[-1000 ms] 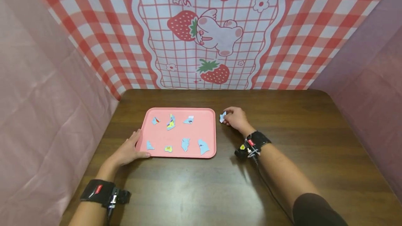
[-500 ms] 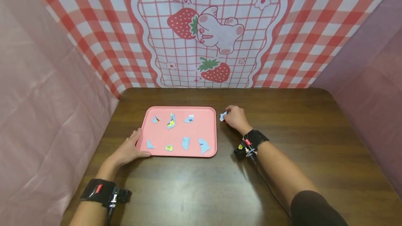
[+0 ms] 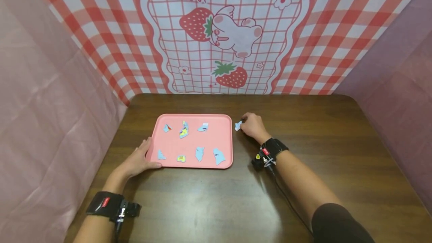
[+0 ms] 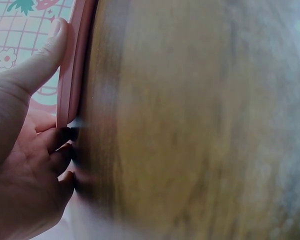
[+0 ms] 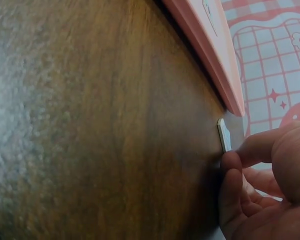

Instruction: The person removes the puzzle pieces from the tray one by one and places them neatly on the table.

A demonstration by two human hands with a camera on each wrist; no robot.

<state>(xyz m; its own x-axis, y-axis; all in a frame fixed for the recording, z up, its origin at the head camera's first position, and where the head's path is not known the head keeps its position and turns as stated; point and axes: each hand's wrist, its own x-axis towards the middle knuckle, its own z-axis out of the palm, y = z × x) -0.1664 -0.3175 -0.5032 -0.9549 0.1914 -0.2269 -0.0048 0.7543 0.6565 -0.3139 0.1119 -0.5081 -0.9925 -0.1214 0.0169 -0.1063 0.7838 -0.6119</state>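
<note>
A pink tray [image 3: 189, 146] lies on the wooden table, bearing several small, flat, irregular puzzle pieces, mostly light blue. Around its near left corner rests my left hand [image 3: 136, 162], with the straight thumb [image 4: 52, 47] along the front rim and the fingers spread against the left side. Just beyond the tray's right edge, my right hand [image 3: 254, 126] pinches a light-blue puzzle piece [image 3: 238, 125] between thumb and fingertips. In the right wrist view this thin piece [image 5: 223, 134] stands on edge close over the table, its lower part hidden by the fingers.
Two rows of puzzle pieces lie on the tray, among them a yellow one [image 3: 181, 158] and a larger blue one [image 3: 219, 156] at the near right corner. A strawberry-print cloth [image 3: 229, 40] hangs behind the table. A cable [image 3: 287, 198] trails from the right wrist camera.
The right hand has turned slightly and shifted the pinched piece a little toward the tray. The left hand keeps its place at the tray corner; the head view has tilted slightly.
</note>
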